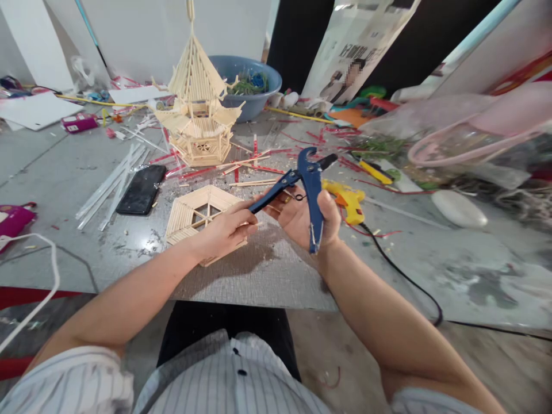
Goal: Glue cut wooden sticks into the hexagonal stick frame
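Observation:
A blue PVC pipe cutter (311, 184) is held up over the table, its two handles spread wide. My left hand (226, 230) pinches the end of one handle between thumb and fingers. The other handle lies across the palm of my right hand (297, 221), with the thumb hooked over it. Under my left hand sits a hexagonal frame of wooden sticks (183, 215), its near side partly covered by the hand. Behind it stands a tiered stick pavilion (198, 123) with a pointed roof.
A yellow glue gun (351, 201) with a black cord lies right of my hands. On the left are a black phone (141, 190) and clear glue sticks (112, 183). Farther back are a blue basin (254, 95), a yellow utility knife (375, 171) and scattered red strips.

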